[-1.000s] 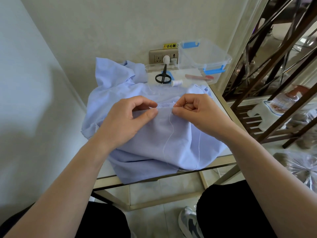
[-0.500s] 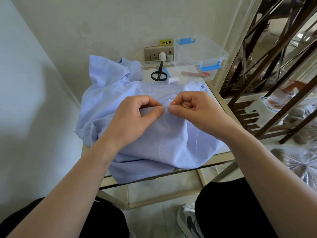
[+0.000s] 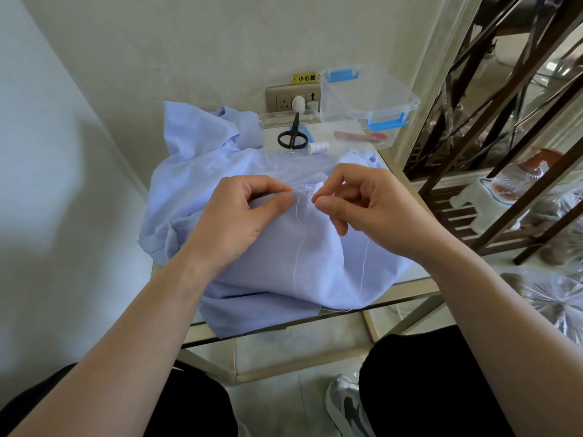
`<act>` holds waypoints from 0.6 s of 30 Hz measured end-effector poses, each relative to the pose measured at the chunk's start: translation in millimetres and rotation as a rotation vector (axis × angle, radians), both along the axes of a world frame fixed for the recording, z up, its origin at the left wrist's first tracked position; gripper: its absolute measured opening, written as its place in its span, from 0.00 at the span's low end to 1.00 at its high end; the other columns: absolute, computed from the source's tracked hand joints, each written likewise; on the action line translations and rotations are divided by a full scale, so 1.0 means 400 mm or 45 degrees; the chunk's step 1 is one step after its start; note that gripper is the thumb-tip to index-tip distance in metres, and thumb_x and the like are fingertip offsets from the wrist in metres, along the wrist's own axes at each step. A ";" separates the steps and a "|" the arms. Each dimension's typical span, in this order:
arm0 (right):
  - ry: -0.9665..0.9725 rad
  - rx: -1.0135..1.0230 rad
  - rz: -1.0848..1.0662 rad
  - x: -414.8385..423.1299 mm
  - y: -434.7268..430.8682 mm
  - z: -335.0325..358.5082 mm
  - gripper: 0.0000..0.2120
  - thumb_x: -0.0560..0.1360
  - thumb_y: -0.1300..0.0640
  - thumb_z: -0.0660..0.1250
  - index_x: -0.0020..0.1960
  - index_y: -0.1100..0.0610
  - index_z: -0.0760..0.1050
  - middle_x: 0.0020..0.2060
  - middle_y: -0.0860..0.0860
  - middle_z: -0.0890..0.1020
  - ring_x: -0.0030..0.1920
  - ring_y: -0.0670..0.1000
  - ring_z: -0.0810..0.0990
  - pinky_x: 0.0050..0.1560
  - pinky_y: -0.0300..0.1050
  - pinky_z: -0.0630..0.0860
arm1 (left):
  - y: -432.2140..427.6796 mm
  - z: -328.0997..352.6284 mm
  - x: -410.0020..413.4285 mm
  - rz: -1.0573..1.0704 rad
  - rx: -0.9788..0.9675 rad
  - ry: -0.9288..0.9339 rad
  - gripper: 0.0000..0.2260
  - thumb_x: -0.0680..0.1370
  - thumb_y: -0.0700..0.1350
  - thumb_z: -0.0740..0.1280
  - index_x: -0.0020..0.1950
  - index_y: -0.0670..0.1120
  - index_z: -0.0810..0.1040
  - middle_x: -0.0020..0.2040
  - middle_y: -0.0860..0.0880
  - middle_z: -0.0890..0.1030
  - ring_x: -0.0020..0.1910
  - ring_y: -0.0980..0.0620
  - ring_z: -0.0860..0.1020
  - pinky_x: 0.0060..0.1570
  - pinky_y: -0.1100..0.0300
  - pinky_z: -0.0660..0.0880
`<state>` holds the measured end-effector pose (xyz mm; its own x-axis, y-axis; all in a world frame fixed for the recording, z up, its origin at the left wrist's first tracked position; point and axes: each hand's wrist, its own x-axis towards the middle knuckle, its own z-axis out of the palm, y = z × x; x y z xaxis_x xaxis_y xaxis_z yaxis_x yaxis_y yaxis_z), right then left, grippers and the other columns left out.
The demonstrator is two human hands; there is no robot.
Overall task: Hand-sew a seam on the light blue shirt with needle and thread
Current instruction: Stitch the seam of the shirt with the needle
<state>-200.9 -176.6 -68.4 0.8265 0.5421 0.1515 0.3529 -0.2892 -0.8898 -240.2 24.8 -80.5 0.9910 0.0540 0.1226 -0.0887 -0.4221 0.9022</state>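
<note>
needle: too thin to make out between the pinched thumb and forefinger of the right hand (image 3: 362,209).
thread (image 3: 298,244): one strand disappears up behind the right palm.
shirt (image 3: 315,263): the seam is partly covered by the left hand (image 3: 239,222), which pinches a fold.
wall socket (image 3: 284,100): right end hidden behind the clear storage box (image 3: 369,99).
red item (image 3: 359,136): blurred through the box wall, kind unclear.
sneaker (image 3: 344,402): partly covered by the leg.
</note>
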 end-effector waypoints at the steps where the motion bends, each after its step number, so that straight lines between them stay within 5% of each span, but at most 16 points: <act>1: 0.000 0.000 -0.013 0.001 0.000 -0.001 0.04 0.78 0.59 0.68 0.47 0.59 0.80 0.25 0.51 0.78 0.27 0.47 0.70 0.33 0.35 0.67 | 0.000 0.001 0.000 0.001 -0.004 0.000 0.05 0.78 0.44 0.70 0.43 0.50 0.84 0.41 0.56 0.85 0.43 0.62 0.80 0.48 0.70 0.73; 5: -0.022 -0.041 -0.010 0.003 -0.006 0.000 0.08 0.79 0.57 0.67 0.53 0.49 0.84 0.21 0.50 0.75 0.27 0.47 0.70 0.33 0.34 0.66 | -0.001 0.003 -0.003 -0.004 -0.017 0.004 0.04 0.77 0.45 0.70 0.45 0.50 0.85 0.43 0.55 0.85 0.45 0.60 0.81 0.50 0.70 0.74; 18: -0.066 -0.114 0.013 -0.004 -0.006 0.007 0.10 0.79 0.61 0.66 0.52 0.49 0.84 0.22 0.59 0.71 0.23 0.44 0.68 0.32 0.29 0.66 | -0.003 0.005 -0.005 0.007 -0.051 0.021 0.05 0.77 0.44 0.71 0.43 0.52 0.85 0.42 0.55 0.85 0.44 0.60 0.80 0.50 0.67 0.74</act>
